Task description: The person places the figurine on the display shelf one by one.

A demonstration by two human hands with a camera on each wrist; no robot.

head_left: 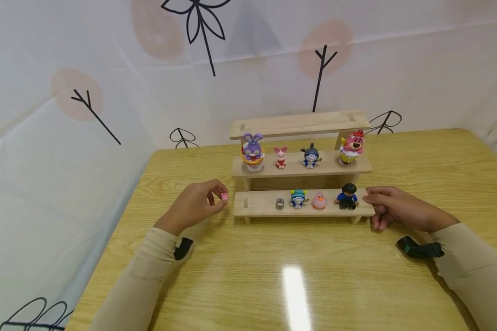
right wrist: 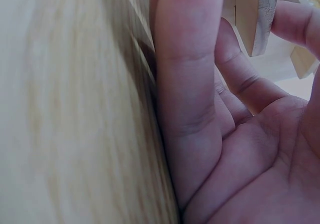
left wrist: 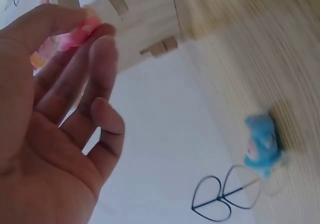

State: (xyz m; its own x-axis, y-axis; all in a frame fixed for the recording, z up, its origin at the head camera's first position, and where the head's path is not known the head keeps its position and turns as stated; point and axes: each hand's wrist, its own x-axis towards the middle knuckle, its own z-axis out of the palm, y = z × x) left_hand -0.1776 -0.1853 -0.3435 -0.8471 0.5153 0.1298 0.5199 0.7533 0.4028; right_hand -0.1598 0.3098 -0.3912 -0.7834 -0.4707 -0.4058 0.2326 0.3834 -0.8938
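My left hand [head_left: 194, 204] pinches a small pink figurine [head_left: 224, 196] between thumb and fingertips, just off the left end of a tiered wooden display shelf [head_left: 257, 210]. In the left wrist view the fingers hide most of the pink figurine [left wrist: 80, 36]. At the shelf's right end my right hand [head_left: 401, 209] grips the lowest board, thumb against its end. The right wrist view shows the board end [right wrist: 257, 29] between thumb and finger. On that board stand a small grey figure [head_left: 280, 203], a teal-hatted figure [head_left: 298, 199], a pink duck [head_left: 319, 201] and a black-capped toy man [head_left: 348, 197].
The middle board carries a purple rabbit [head_left: 253, 152], a piglet [head_left: 280, 157], a dark-haired figure [head_left: 310, 156] and a red bear [head_left: 351, 147]. A blurred blue figurine [left wrist: 262, 144] appears in the left wrist view. A patterned cloth [head_left: 257, 82] hangs behind the table [head_left: 232, 276].
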